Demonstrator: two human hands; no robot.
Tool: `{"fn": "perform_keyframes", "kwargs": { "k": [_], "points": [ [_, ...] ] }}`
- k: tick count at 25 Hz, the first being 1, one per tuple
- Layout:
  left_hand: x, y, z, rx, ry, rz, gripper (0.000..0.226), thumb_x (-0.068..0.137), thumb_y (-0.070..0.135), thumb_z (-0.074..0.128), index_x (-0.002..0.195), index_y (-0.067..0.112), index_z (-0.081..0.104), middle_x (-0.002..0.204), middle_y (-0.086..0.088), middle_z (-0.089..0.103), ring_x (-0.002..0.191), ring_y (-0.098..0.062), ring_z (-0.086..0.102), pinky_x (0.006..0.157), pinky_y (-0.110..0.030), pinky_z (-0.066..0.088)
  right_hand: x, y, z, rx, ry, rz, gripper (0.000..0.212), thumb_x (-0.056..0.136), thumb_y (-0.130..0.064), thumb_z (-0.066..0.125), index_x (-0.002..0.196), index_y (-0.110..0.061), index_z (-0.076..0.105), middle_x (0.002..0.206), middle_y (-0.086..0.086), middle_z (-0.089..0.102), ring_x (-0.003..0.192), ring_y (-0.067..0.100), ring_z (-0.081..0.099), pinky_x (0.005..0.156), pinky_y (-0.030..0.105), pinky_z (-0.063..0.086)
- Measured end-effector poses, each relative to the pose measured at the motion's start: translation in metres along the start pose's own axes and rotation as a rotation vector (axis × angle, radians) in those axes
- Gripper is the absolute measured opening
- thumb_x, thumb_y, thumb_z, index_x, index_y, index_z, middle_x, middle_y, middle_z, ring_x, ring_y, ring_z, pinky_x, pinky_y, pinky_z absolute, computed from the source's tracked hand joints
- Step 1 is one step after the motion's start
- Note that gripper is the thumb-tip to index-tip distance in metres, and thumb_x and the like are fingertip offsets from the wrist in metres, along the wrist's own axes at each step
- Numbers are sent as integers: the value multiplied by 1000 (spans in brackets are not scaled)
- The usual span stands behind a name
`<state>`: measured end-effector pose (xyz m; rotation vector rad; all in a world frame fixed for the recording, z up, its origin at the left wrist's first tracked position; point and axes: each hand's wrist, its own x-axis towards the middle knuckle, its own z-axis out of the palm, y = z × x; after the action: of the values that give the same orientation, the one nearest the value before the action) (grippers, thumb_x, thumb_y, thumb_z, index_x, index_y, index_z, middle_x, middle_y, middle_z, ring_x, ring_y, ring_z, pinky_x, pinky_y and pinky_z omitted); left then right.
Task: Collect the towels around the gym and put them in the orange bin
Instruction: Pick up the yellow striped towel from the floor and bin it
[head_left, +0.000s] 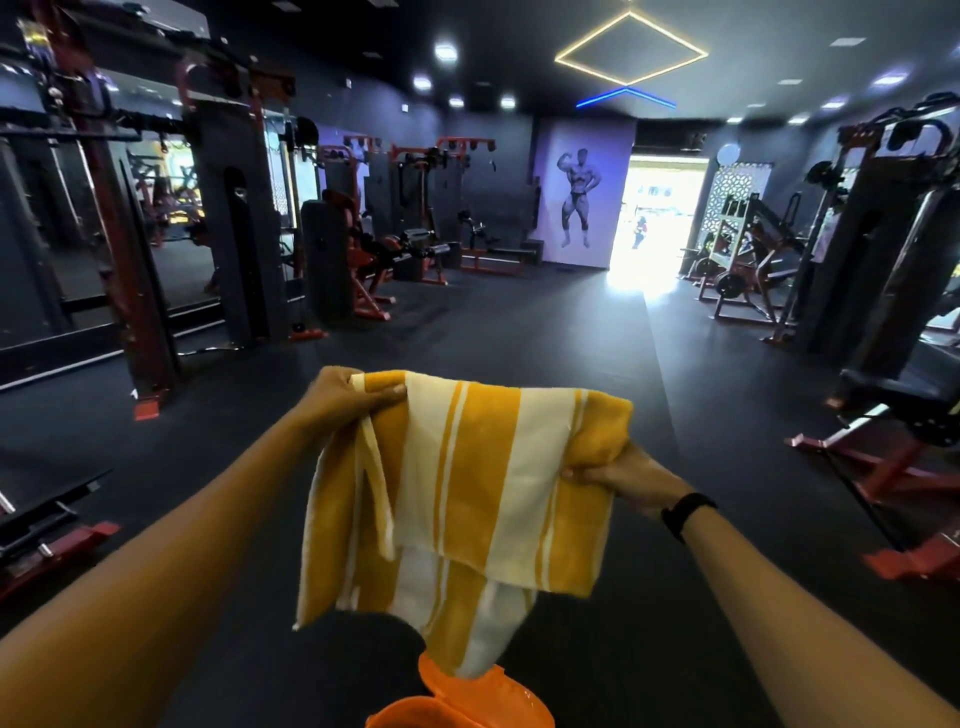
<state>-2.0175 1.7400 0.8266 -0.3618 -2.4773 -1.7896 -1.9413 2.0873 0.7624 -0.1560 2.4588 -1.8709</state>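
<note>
- The person is holding a yellow-and-white striped towel (467, 483) out in front with both arms stretched forward, one hand on each upper corner.
- The left hand (345, 397) is pinching the towel's top left corner, thumb lying flat across the cloth and the other fingers curled in behind it.
- The right hand (623, 480) is gripping the opposite edge a bit lower down, fingers curled tight round a bunched-up fold, so the towel is bulging just above those fingers.
- The towel is sagging between the two sets of fingers, folded over on itself, with its lowest tip hanging well below them.
- That tip is dangling right at the rim of the orange bin (457, 706), which is sitting directly under the hands at the bottom edge of the view; can't really tell if it's touching.
- A black wristband (688, 512) is sitting on the right wrist, just behind the gripping fingers.
- Dark gym floor (519, 332) is stretching out beyond the fingers, with red-framed machines (374, 260) lining both sides.
</note>
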Motion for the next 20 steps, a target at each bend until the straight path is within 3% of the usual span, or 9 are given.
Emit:
{"fn": "perform_keyframes", "kwargs": {
  "k": [2,4,6,8,11,13,15,18,20],
  "points": [
    [1,8,-10,-157,17,9,44,77,37,75,109,13,60,100,-7,64,94,-24,64,67,-30,52,4,-6,-7,163,77,-47,98,41,-51,92,127,-22,55,118,4,68,107,25,65,93,55,50],
    [2,3,-21,-192,-174,-34,76,61,49,83,124,26,48,114,0,59,102,-20,60,78,-37,53,5,-15,-13,261,-4,-18,101,41,-49,92,130,-24,50,121,4,66,108,26,65,89,50,54],
    [-12,-23,-14,-15,-392,-174,108,36,56,91,128,31,41,120,3,57,106,-16,58,92,-41,50,2,-11,-13,106,-62,38,103,41,-51,91,131,-27,48,122,2,66,109,25,64,91,49,53],
    [-20,-44,-4,4,-406,-218,121,22,58,91,128,32,38,118,4,56,103,-14,57,90,-40,50,5,-1,-15,18,-25,53,102,42,-56,90,131,-25,50,120,3,66,107,24,66,93,51,52],
    [-21,-40,-1,-183,-425,-275,109,36,51,91,128,32,35,121,1,55,105,-19,58,81,-41,54,8,-1,-18,118,38,70,97,45,-52,90,129,-20,53,118,8,68,103,27,67,89,49,54],
    [-23,-32,4,-125,-574,-292,102,46,39,91,131,28,35,121,0,57,106,-19,59,77,-36,56,10,-6,-19,183,68,68,100,37,-53,92,123,-16,59,116,10,69,99,26,69,78,40,59],
    [-22,-35,11,-59,-556,-264,98,53,30,89,136,21,37,118,0,60,102,-18,62,73,-30,59,9,-11,-20,237,15,80,98,33,-49,94,120,-18,60,116,10,69,98,25,69,71,36,59],
    [-20,-44,18,-257,-409,-251,103,42,48,92,131,23,47,116,-5,64,102,-26,65,71,-37,58,1,-14,-20,213,-208,177,87,45,-23,94,123,-16,57,119,12,66,105,29,66,74,38,58],
    [-21,-46,20,-125,-504,-244,83,53,47,88,124,32,48,117,0,62,103,-21,63,70,-32,57,0,-10,-20,122,-179,210,84,45,-21,93,121,-9,58,117,15,67,104,31,66,75,39,58]
  ]
}}
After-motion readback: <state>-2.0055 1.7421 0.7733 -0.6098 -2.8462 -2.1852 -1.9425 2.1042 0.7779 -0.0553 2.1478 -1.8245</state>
